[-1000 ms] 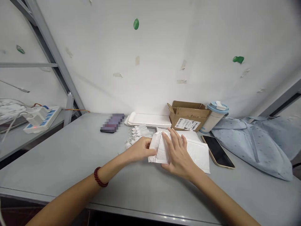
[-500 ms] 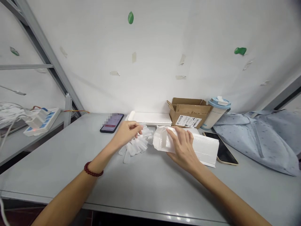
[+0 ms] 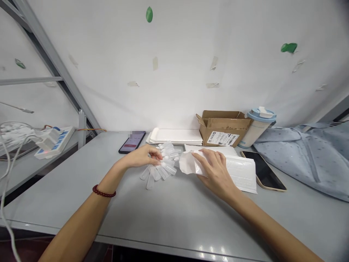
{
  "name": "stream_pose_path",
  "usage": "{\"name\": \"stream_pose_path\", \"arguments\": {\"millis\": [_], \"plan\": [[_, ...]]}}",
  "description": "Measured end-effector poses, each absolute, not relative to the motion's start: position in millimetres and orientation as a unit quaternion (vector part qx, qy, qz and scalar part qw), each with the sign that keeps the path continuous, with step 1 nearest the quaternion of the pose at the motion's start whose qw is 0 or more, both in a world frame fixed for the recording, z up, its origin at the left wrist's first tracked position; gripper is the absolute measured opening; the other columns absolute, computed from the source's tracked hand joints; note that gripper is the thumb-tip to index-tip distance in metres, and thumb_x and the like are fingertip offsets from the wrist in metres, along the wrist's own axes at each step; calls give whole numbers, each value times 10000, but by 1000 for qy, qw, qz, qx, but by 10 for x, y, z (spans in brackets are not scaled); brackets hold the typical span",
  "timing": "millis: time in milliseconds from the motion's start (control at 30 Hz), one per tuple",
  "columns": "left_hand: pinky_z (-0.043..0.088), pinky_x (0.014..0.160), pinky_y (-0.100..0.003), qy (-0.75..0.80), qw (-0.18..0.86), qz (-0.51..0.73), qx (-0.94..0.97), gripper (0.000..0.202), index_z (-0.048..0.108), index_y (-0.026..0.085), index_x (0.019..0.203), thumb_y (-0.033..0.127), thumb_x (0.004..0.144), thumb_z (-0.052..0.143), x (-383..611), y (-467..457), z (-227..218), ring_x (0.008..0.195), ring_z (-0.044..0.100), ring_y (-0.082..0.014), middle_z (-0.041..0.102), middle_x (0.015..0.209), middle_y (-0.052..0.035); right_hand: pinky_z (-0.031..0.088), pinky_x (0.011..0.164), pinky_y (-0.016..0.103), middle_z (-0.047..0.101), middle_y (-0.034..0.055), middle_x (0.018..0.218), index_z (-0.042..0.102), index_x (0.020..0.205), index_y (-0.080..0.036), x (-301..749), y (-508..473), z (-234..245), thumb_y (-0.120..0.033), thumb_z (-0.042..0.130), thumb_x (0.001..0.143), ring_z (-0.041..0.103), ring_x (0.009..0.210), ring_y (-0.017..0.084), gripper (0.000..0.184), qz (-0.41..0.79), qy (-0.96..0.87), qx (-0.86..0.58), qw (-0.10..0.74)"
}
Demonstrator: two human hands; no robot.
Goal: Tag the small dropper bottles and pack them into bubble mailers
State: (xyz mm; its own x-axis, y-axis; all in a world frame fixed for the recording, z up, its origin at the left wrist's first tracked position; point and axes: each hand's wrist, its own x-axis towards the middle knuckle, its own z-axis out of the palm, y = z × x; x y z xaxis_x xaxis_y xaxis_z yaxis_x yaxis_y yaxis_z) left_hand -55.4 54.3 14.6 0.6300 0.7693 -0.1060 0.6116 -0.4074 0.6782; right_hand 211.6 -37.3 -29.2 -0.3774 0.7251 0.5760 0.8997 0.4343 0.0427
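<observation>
My left hand [image 3: 145,155], with a dark red bead bracelet [image 3: 104,191] at the wrist, is over a fanned-out pile of translucent plastic pieces [image 3: 165,170]. Its thumb and fingers are curled together at the pile's near-left side; whatever lies between them is hidden. My right hand [image 3: 214,171] grips a white padded envelope [image 3: 242,171] from above. The envelope's crumpled mouth [image 3: 187,162] faces left, towards the plastic pieces. Behind it lies another flat white envelope [image 3: 227,150].
A stack of white envelopes [image 3: 177,136] lies by the wall. Beside it are a cardboard box [image 3: 225,127] and a blue-lidded cup [image 3: 255,131]. A phone [image 3: 132,142] is left, another phone [image 3: 263,173] right, near blue fabric [image 3: 302,160]. A power strip [image 3: 58,143] stands far left.
The view has shifted slightly. My left hand has lowered a little at the pile, with its thumb now forward. The mouth of the envelope under my right hand has changed shape.
</observation>
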Motion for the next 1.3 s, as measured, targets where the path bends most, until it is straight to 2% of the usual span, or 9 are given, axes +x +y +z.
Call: {"name": "stream_pose_path", "arguments": {"millis": [100,267,567,667,733,867,1033,1167,1300], "plan": [[432,645,-236,424,383,134,809,163,698,192,774,308,702,609,-560,552,138,741,588,-159,673,777,-25,296,916,496,449,163,1200,436,1244,-180,2113,-384,-278,-87,528,716,411,1087,297,544,-169,-809,-510,240],[447,702,-260,436,447,231,746,153,704,190,763,315,681,673,-559,519,207,760,584,-154,672,779,-32,295,914,494,441,161,1207,370,1286,-186,2110,-396,-281,-110,520,719,405,1084,301,592,-170,-806,-511,245],[431,565,-232,411,526,350,657,156,687,157,713,279,626,730,-351,411,153,592,524,-97,638,683,-20,285,925,490,453,172,1220,321,1300,-153,2108,-399,-308,-114,495,741,397,1122,301,587,-155,-814,-508,234],[463,600,-245,407,531,359,651,163,678,138,709,260,617,736,-158,294,49,630,570,-122,657,699,-32,292,920,482,468,167,1207,328,1297,-155,2103,-400,-313,-113,489,744,406,1115,298,578,-163,-815,-502,239],[487,682,-269,407,511,372,659,149,680,136,701,253,622,729,-33,191,-5,712,609,-156,676,728,-42,296,915,478,478,163,1198,324,1302,-161,2101,-397,-306,-124,492,746,416,1105,297,583,-168,-814,-499,247],[477,687,-270,400,444,349,722,134,708,160,759,272,704,659,102,-10,-14,747,619,-175,702,778,-41,301,904,458,504,153,1177,352,1284,-162,2109,-392,-269,-151,505,750,439,1076,292,555,-157,-820,-498,235],[451,672,-257,390,249,349,815,188,690,179,840,268,811,528,3,3,66,780,598,-168,692,856,-37,285,908,458,497,149,1189,349,1292,-173,2107,-420,-214,-154,503,741,432,1085,301,572,-144,-820,-505,226],[432,783,-333,433,62,306,846,223,660,165,894,249,838,461,-195,175,93,899,562,-218,663,924,-77,284,915,472,481,151,1207,308,1313,-173,2081,-485,-149,-149,501,737,416,1107,302,608,-143,-825,-496,229],[420,817,-370,471,50,205,857,244,657,166,941,270,815,476,-343,286,109,977,527,-262,653,954,-88,284,923,481,464,156,1227,304,1308,-164,2072,-524,-115,-155,506,740,401,1128,294,603,-147,-826,-490,235]]}}
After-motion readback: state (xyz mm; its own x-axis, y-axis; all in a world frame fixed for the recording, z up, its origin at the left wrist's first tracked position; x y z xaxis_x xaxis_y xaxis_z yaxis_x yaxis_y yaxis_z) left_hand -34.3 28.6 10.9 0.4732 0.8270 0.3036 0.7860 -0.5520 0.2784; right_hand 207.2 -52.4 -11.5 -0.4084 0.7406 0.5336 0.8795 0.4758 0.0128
